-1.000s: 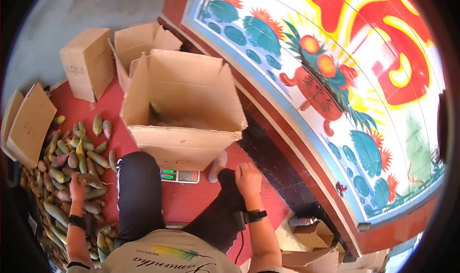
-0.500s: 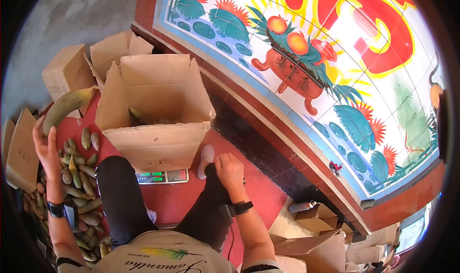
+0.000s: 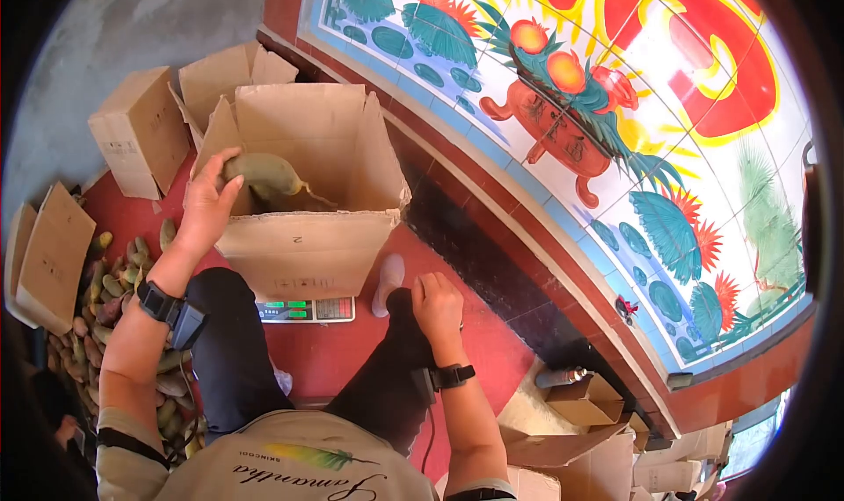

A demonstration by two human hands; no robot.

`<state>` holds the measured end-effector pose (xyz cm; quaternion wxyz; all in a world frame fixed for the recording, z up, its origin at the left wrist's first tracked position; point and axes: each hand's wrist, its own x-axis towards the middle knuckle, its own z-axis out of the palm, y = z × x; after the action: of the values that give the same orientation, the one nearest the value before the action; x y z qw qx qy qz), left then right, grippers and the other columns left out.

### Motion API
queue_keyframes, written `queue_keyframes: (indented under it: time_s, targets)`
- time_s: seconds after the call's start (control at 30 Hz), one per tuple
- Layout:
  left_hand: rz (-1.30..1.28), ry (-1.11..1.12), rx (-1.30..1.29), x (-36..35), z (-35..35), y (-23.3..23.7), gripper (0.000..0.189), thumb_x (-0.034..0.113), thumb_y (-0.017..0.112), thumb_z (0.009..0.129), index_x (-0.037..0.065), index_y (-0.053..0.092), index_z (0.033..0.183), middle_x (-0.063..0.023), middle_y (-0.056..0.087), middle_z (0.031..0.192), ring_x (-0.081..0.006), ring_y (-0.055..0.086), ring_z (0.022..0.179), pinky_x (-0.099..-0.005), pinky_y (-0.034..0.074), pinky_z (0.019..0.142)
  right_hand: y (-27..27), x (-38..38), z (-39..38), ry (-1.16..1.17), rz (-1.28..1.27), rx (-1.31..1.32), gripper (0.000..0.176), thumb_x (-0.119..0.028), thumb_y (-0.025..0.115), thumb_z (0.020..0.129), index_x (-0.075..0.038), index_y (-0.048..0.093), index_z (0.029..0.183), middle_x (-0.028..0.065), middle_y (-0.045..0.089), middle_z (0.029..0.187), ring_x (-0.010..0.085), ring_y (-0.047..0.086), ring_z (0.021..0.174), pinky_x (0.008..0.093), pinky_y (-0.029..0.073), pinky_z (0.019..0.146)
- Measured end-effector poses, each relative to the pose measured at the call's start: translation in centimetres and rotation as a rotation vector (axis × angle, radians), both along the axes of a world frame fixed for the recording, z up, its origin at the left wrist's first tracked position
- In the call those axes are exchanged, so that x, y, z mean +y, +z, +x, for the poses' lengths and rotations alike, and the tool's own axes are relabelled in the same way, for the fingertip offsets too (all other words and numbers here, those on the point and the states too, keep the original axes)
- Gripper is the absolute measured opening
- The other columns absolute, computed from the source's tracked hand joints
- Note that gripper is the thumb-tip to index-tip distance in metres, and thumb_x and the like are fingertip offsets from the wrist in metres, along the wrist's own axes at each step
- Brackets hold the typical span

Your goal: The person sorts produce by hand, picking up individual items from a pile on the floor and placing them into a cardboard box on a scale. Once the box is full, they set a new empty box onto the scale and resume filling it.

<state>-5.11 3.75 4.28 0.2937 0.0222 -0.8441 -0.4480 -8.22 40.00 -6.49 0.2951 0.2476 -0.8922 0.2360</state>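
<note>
My left hand (image 3: 211,200) grips one end of a large green-brown tuber (image 3: 261,173) over the opening of a tall cardboard box (image 3: 303,242). The tuber's thin, root-like tip points right, inside the box walls. Under the box, a scale (image 3: 334,308) shows its green displays and keypad. My right hand (image 3: 438,304) rests closed on my right knee; whether it holds anything is hidden. A heap of similar tubers (image 3: 97,334) lies on the floor beside my left leg. The box's bottom is mostly hidden.
More cardboard boxes stand behind at the left (image 3: 141,136), and an opened one leans at the far left (image 3: 54,259). At the lower right are a bottle (image 3: 559,378) and several boxes (image 3: 585,401). A painted tile wall (image 3: 492,123) runs along the right.
My left hand has moved right with the tuber, from above the heap to over the box opening. The view has shifted slightly. My right hand stays at my knee.
</note>
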Motion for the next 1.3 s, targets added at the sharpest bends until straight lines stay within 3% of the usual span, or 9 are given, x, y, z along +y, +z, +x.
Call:
queue_keyframes:
  time_s: [0.1, 0.17, 0.47, 0.6, 0.8, 0.87, 1.03, 1.13, 1.3]
  targets:
    - [-0.112, 0.003, 0.112, 1.2, 0.9, 0.3, 0.04, 0.0, 0.056, 0.082, 0.001, 0.048, 0.121, -0.0161, 0.055, 0.115, -0.0238, 0.054, 0.108, -0.0315, 0.043, 0.091, -0.1, 0.0, -0.2, -0.004, -0.02, 0.043, 0.012, -0.008, 0.06, 0.076, -0.005, 0.051, 0.068, 0.0112, 0.05, 0.064, 0.0297, 0.053, 0.059, 0.0404, 0.044, 0.054]
    - [-0.426, 0.064, 0.21, 0.8, 2.3, 0.5, 0.04, -0.001, 0.054, 0.081, 0.001, 0.048, 0.121, -0.018, 0.052, 0.122, -0.0292, 0.049, 0.117, -0.0353, 0.037, 0.098, -0.2, 0.0, -0.3, 0.014, -0.041, 0.041, 0.013, -0.008, 0.06, 0.076, -0.005, 0.05, 0.068, 0.0113, 0.049, 0.064, 0.0302, 0.053, 0.059, 0.0409, 0.043, 0.054]
    - [-0.298, 0.293, 0.16, -6.8, 10.2, -6.2, 0.032, 0.001, 0.045, 0.088, -0.003, 0.049, 0.12, -0.017, 0.052, 0.123, -0.0309, 0.046, 0.118, -0.0381, 0.033, 0.101, 0.2, -0.4, 0.0, -0.023, -0.014, 0.025, 0.012, -0.007, 0.061, 0.072, -0.005, 0.05, 0.069, 0.0105, 0.05, 0.064, 0.03, 0.054, 0.061, 0.0392, 0.045, 0.057]
    - [-0.419, 0.401, -0.119, -12.8, 15.1, -15.2, 0.028, 0.004, 0.042, 0.09, -0.004, 0.05, 0.116, -0.0198, 0.054, 0.114, -0.0354, 0.05, 0.109, -0.0389, 0.038, 0.095, 0.3, -0.6, -0.1, 0.018, -0.023, 0.02, 0.012, -0.007, 0.061, 0.073, -0.005, 0.05, 0.069, 0.011, 0.05, 0.065, 0.0295, 0.054, 0.062, 0.0394, 0.045, 0.057]
    - [-0.355, 0.406, -0.611, -17.4, 24.9, -31.5, 0.028, 0.008, 0.056, 0.077, 0.001, 0.055, 0.104, -0.0196, 0.056, 0.106, -0.0365, 0.053, 0.099, -0.0418, 0.042, 0.088, -0.2, -0.4, -0.2, -0.028, 0.118, -0.042, 0.011, -0.009, 0.059, 0.075, -0.005, 0.05, 0.069, 0.0122, 0.05, 0.065, 0.0301, 0.055, 0.063, 0.0403, 0.045, 0.058]
    - [-0.377, 0.419, -0.764, -14.7, 27.5, -32.3, 0.021, 0.012, 0.058, 0.074, 0.003, 0.061, 0.093, -0.0204, 0.06, 0.094, -0.038, 0.055, 0.092, -0.0432, 0.044, 0.083, 0.5, -0.7, 0.1, -0.035, 0.133, -0.02, 0.01, -0.009, 0.059, 0.076, -0.006, 0.052, 0.07, 0.0122, 0.051, 0.067, 0.0308, 0.055, 0.064, 0.0412, 0.045, 0.057]
    - [-0.129, 0.345, -1.285, -12.3, 34.1, -37.0, 0.027, 0.02, 0.06, 0.071, 0.007, 0.065, 0.094, -0.0198, 0.063, 0.095, -0.0369, 0.058, 0.096, -0.0423, 0.047, 0.084, 0.2, -0.4, 0.0, -0.059, 0.177, -0.087, 0.006, -0.004, 0.058, 0.078, -0.003, 0.055, 0.074, 0.0141, 0.054, 0.07, 0.0342, 0.055, 0.063, 0.042, 0.044, 0.056]
    - [0.047, 0.375, -1.332, -9.0, 35.6, -34.4, 0.029, 0.02, 0.058, 0.073, 0.009, 0.065, 0.099, -0.0197, 0.063, 0.099, -0.0351, 0.058, 0.099, -0.0416, 0.047, 0.086, 0.2, -0.3, -0.3, -0.037, 0.207, -0.077, 0.002, -0.003, 0.056, 0.08, -0.002, 0.057, 0.079, 0.0154, 0.055, 0.072, 0.0349, 0.056, 0.066, 0.0414, 0.045, 0.057]
    - [0.078, 0.272, -1.386, -7.0, 38.6, -38.2, 0.039, 0.021, 0.057, 0.074, 0.013, 0.06, 0.112, -0.0171, 0.057, 0.114, -0.0345, 0.052, 0.11, -0.0455, 0.043, 0.091, 0.2, -0.2, -0.4, -0.02, 0.213, -0.096, 0.007, -0.005, 0.055, 0.083, 0.001, 0.057, 0.08, 0.0167, 0.056, 0.075, 0.0351, 0.056, 0.067, 0.041, 0.045, 0.059]
